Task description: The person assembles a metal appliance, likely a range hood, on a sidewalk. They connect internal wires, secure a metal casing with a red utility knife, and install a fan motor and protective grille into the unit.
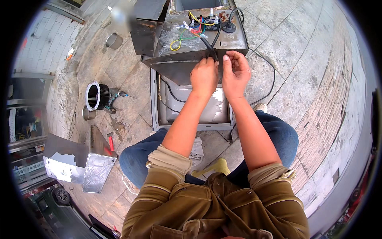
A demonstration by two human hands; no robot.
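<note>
A grimy metal appliance housing (pixel 171 63) stands in front of me on a frame with a pale panel (pixel 193 105). Loose coloured wires (pixel 191 34) with clear connectors lie across its top, beside a black box-shaped component (pixel 210 24). My left hand (pixel 205 77) is closed around a thick black cable (pixel 209 47) at the housing's near edge. Just right of it, my right hand (pixel 236 75) has its fingers curled and thumb raised close to the same edge. Whatever its fingertips may pinch is too small to make out.
On the paving to the left are a black fan wheel (pixel 102 96), a cordless drill (pixel 113 99), metal cups (pixel 114 41) and a red-handled tool (pixel 110 143). Bent sheet-metal panels (pixel 79 159) lie nearer me. A black cord (pixel 273 75) loops out to the right.
</note>
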